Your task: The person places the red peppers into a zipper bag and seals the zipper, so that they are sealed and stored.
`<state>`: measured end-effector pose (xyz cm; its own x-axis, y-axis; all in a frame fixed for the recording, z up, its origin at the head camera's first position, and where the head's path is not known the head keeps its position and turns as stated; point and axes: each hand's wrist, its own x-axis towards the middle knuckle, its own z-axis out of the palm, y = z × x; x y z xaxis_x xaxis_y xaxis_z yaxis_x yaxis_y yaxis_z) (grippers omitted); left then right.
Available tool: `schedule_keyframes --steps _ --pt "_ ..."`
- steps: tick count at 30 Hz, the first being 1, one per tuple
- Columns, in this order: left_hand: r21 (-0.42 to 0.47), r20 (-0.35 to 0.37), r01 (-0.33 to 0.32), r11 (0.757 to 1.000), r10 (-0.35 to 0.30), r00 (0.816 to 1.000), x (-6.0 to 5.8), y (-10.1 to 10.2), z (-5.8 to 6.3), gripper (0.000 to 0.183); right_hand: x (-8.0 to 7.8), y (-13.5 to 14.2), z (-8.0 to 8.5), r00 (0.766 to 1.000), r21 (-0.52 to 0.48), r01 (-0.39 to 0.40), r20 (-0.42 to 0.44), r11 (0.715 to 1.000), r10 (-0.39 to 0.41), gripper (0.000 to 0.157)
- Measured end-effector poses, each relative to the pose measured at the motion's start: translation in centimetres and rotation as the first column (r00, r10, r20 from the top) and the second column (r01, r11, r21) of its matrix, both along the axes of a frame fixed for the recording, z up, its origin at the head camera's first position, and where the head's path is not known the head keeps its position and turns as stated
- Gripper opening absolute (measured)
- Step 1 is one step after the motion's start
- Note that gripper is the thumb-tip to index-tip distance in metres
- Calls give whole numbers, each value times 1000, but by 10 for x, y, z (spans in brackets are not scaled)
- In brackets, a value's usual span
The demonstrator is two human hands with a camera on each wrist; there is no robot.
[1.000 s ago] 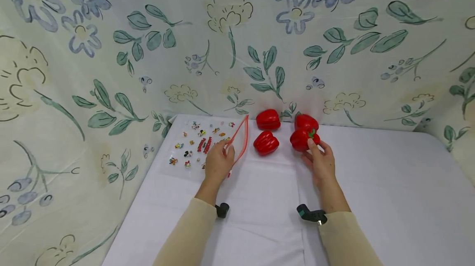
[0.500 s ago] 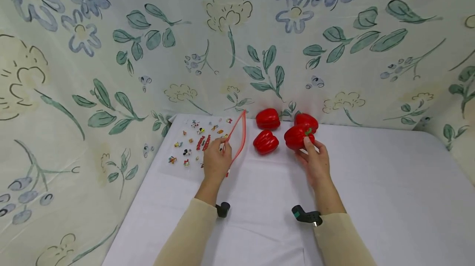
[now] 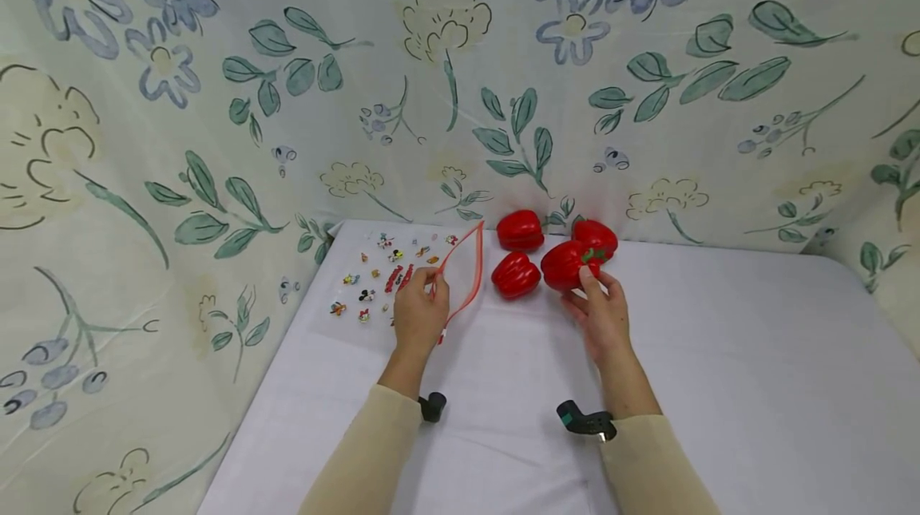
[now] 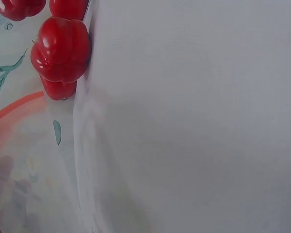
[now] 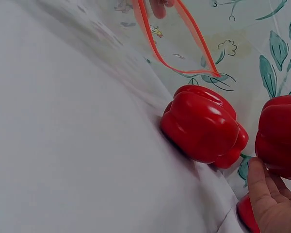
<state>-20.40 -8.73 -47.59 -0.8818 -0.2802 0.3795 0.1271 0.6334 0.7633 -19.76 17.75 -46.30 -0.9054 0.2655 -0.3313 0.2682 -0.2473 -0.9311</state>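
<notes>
My left hand [image 3: 420, 311] pinches the near side of a clear zip bag [image 3: 374, 274] printed with small cartoon figures. The bag's orange-red zip mouth [image 3: 477, 266] gapes towards the peppers. With my right hand [image 3: 606, 319] I grip a red bell pepper [image 3: 562, 264] with a green stem, fingers beneath and thumb near the stem. In the right wrist view this pepper [image 5: 281, 133] is raised, cut off by the frame's right edge. A second red bell pepper [image 3: 515, 275] lies on the table between it and the bag.
Two more red bell peppers, one at the back centre [image 3: 520, 230] and one at the back right [image 3: 600, 237], lie near the flowered curtain [image 3: 446, 100]. A white cloth [image 3: 719, 355] covers the table. The bag lies at the left.
My right hand has moved left with the pepper, nearer the bag and the front pepper. My left hand keeps its pinch on the bag with only a slight shift.
</notes>
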Motion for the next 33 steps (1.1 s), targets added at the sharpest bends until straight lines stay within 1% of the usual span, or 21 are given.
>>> schedule_keyframes --steps 5,11,16,20,22,26,33 --pt "34 17 12 999 -13 1000 -1 3 3 21 1 -4 4 999 5 -23 -22 1000 23 84" --pt "46 41 15 999 -17 999 -3 5 4 21 1 -8 5 997 17 -56 -47 998 57 82" --pt "50 64 0 999 -3 998 -4 5 2 21 1 -12 5 995 -1 -79 -64 997 79 76" --pt "57 64 -10 998 7 998 -2 4 1 22 1 -15 5 993 -12 -96 -72 995 95 72" --pt "59 60 -13 998 10 998 -1 3 0 22 2 -17 5 992 -7 -103 -71 995 102 73" --pt "69 57 -12 998 8 998 0 2 -1 22 4 -19 5 991 -4 -108 -75 994 107 72" --pt "86 77 -9 996 2 997 1 4 -2 21 7 -20 6 991 -23 -108 -79 994 106 71"
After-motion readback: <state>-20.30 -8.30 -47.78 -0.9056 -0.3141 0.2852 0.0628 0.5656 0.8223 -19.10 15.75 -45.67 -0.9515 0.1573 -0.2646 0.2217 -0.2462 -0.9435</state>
